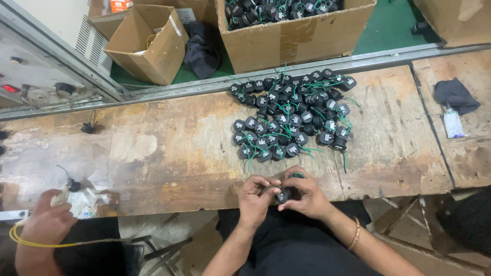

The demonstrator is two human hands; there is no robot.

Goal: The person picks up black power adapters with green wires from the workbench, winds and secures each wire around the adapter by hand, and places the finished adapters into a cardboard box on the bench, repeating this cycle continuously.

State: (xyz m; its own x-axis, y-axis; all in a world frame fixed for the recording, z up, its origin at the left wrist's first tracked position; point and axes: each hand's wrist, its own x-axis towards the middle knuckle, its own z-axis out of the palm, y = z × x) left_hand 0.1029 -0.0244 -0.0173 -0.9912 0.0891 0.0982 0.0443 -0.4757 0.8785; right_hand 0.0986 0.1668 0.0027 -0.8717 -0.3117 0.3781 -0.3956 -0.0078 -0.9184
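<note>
The small part [284,195] held between the left hand [255,197] and the right hand [306,197] is black. The pile of parts [291,115] is black with green wires. The counter [169,153] is worn brown wood with pale scuffed patches. The cardboard boxes [148,43] are tan; the floor [388,25] is green. The right wrist carries a gold-coloured bangle [356,234]. The cloth [454,95] is dark grey. A co-worker's hand [46,225] holds a yellow cord [30,241].

The bench [169,153] is worn, rough wood with pale scuffed patches. The heaped small parts [291,115] look like matt black plastic with green wire. The boxes [296,38] are plain brown cardboard.
</note>
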